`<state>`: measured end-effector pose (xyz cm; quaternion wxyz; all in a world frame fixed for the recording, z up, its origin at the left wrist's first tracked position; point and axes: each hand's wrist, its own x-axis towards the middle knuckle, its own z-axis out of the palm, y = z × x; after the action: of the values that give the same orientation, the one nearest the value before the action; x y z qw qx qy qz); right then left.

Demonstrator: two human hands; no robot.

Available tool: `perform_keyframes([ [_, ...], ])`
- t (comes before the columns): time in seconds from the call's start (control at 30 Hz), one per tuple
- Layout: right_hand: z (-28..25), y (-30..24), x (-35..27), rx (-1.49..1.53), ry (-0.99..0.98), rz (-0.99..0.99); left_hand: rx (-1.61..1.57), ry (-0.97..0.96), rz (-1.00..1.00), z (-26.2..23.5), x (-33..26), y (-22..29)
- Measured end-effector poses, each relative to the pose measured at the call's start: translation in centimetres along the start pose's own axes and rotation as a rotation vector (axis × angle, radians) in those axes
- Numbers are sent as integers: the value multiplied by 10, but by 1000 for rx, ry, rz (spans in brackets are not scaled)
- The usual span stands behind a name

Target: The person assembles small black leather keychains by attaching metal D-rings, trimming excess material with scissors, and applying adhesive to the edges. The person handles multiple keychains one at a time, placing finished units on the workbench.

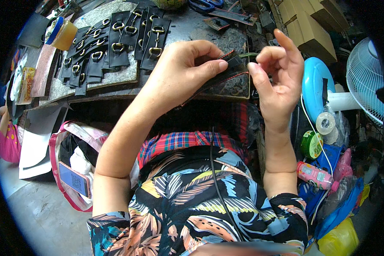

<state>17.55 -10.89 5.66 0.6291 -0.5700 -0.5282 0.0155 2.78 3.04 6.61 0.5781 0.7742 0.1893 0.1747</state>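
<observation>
Between the thumb and fingers of my left hand (179, 68) is a black leather strap (234, 62) with red along its edges. Part of the strap hangs below the hand toward the table's near edge. Close to the strap's right end, my right hand (279, 81) is raised with thumb and a finger brought together in a pinch. Whatever lies in that pinch is too small to make out. Beyond my left hand, several black leather pieces with gold-coloured metal bits (119, 38) lie in rows on a pale, rough board (126, 76).
Blue-handled scissors (202, 6) lie at the table's far side. A tub of amber stuff (64, 36) stands far left. Cardboard boxes (313, 36) and a fan (367, 81) are at right. A bag with a phone (74, 179) on it sits lower left.
</observation>
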Motion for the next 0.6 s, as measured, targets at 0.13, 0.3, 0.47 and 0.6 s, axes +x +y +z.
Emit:
perform_keyframes([
  [0.13,-2,-1,-2,-9,-91,45,-40,24,3,7,-3,-7],
  [0.3,-2,-2,-4,-146,-142,-18,-51,132,93,15,0,-17],
  [0.47,3,2,-6,-375,-143,-298,-132,148,31,16,0,-20],
  [0.6,1,5,-9,-412,-172,-328,-203,78,-54,14,1,-21],
])
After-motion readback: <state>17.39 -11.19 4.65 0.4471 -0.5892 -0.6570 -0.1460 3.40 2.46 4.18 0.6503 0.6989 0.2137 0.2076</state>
